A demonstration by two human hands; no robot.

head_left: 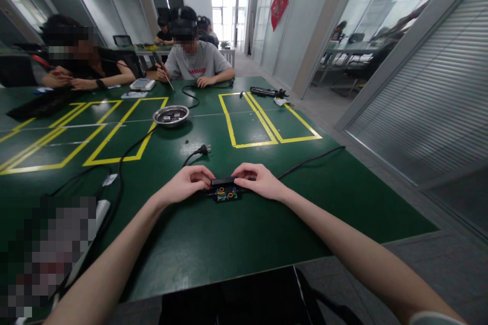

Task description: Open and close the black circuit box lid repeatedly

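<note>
Unit: small black plastic box (225, 192), top open. A green circuit board with orange-copper coils shows inside. It lies flat on the green table (236, 249), near edge, centre, straight ahead of the person.
Cover: narrow black cover strip (222, 181) lies along the box's 12 o'clock edge, touching it.
Left hand (186, 184): at 9 o'clock of the box. Fingers curled in, tips pinched on the box's left end.
Right hand (256, 180): at 3 o'clock. Fingers curled, tips pressed on the right end of the box and cover strip.
Cable: thin black cable (312, 159) runs from under the right hand out toward 2 o'clock.
Plug: black cord with two-pin plug (204, 150) at 11 o'clock, near the box, not touching.
Bowl: round shiny metal bowl (171, 115) farther out at 11 o'clock, with small metal parts inside.
Markings: yellow tape rectangles (267, 129) at 1 o'clock and again out at 10 o'clock.
Far side: a person in a grey T-shirt (196, 63) sits at 12 o'clock and holds a thin dark rod-shaped tool (163, 71). A person in a dark top (95, 68) sits at 10 o'clock.
</note>
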